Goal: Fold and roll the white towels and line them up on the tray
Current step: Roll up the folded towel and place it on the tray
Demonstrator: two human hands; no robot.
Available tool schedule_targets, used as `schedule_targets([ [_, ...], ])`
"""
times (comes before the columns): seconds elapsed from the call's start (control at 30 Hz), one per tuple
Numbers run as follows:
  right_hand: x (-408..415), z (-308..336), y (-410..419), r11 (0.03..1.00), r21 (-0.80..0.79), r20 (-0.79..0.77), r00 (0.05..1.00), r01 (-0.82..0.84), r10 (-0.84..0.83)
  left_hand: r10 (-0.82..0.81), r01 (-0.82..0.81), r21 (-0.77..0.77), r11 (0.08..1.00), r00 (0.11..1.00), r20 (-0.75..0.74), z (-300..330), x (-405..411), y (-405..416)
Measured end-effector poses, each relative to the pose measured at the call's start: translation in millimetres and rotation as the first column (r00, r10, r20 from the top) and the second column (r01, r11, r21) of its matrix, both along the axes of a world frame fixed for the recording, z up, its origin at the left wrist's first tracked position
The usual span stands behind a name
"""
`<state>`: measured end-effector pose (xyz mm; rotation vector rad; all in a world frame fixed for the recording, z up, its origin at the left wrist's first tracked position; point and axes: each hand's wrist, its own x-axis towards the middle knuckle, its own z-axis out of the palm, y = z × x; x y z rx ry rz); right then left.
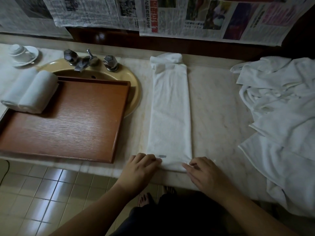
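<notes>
Done so far: two rolled white towels (30, 92) lie side by side, touching, at the far left corner of the flat brown wooden tray (71, 125); most of the tray floor is bare.
In hand: one long white towel folded into a narrow strip (170, 113) lies lengthwise on the pale marble tabletop (213, 116), just right of the tray; far end bunched, near end at the tabletop's front edge. Folding looks finished, rolling not yet begun.
Left to do: a heap of loose white towels (281, 108) sits at the right, well apart from the tray; count unclear.
Left hand (141, 167): fingers curled onto the strip's near left corner, apparently pinching it.
Right hand (202, 172): fingers bent over the near right corner, gripping the edge as far as I can judge.
Judgement: early in the task; next is probably rolling away from the body.
</notes>
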<state>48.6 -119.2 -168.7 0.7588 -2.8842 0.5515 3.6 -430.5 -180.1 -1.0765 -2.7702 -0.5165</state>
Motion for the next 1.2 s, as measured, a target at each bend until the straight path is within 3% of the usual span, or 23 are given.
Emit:
schedule_targets([
  [0.1,-1.1,1.3,-1.1,0.998,-0.046,0.052,0.998,0.034,-0.032,0.059,-0.061,0.045,0.997,0.997,0.039,-3.6,-0.5,1.1],
  [0.27,-1.9,-0.8,-10.6,0.957,-0.201,0.186,0.967,0.211,-0.174,0.267,-0.298,0.134,0.945,0.940,0.213,1.8,0.9,14.9],
  [0.4,-13.2,-0.5,-14.2,0.859,-0.310,0.343,0.891,0.406,-0.298,0.448,-0.562,0.155,0.813,0.772,0.451,13.2,-4.5,28.8],
  [0.5,-21.2,10.9,-15.9,0.839,-0.297,0.431,0.848,0.456,-0.308,0.463,-0.713,0.197,0.673,0.613,0.640,19.5,-9.8,35.8],
  [0.67,-28.9,19.9,-16.5,0.856,-0.272,0.468,0.838,0.439,-0.281,0.581,-0.695,0.078,0.714,0.652,0.487,20.1,-14.0,42.1],
  [0.83,-36.5,13.5,-9.6,0.939,-0.215,0.221,0.950,0.269,-0.222,0.557,-0.603,0.101,0.791,0.779,0.287,11.0,-17.2,37.3],
  [0.93,-33.9,9.0,-7.6,0.979,-0.132,0.096,0.985,0.156,-0.144,0.467,-0.474,0.116,0.873,0.880,0.082,6.4,-21.4,27.2],
  [1.03,-29.4,8.9,-5.4,0.986,-0.109,0.064,0.991,0.124,-0.118,0.335,-0.332,0.053,0.942,0.938,-0.088,5.6,-25.3,17.6],
  [1.2,-31.4,-2.2,5.2,0.986,-0.134,0.063,0.994,0.101,-0.093,0.098,-0.107,-0.079,0.991,0.989,-0.109,2.8,-33.3,-7.9],
])
